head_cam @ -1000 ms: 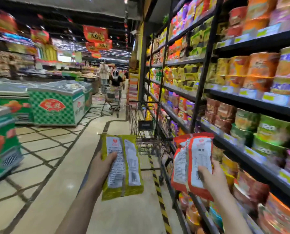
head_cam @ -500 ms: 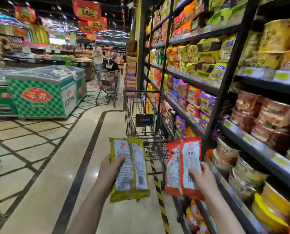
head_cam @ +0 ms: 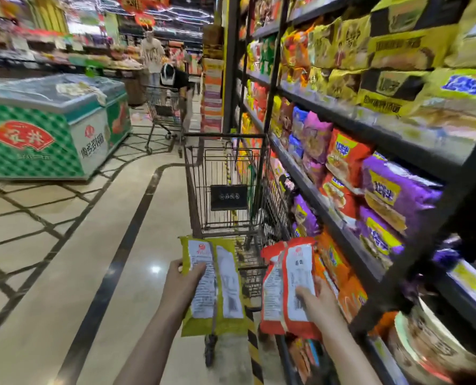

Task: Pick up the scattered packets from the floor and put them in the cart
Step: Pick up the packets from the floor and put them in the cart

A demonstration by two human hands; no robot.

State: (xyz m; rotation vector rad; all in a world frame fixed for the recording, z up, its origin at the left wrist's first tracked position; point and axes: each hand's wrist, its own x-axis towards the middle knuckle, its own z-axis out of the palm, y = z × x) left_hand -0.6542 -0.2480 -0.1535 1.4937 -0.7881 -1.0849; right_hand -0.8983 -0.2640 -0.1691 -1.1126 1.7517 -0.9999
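1. the left hand is gripping a green-yellow packet by its left edge, thumb curled over the printed back, fingers hidden behind it.
2. the right hand is pinching what looks like two overlapping red packets near their lower right corner, thumb lying on the label.
3. all packets are hanging in the air just short of the shopping cart, which is standing beside the shelf.
4. they are looking light, soft and crinkly, with slick film; an edge pinch is probably sufficing, though the stacked red pair may be sliding apart, so squeezing across both layers seems safer.
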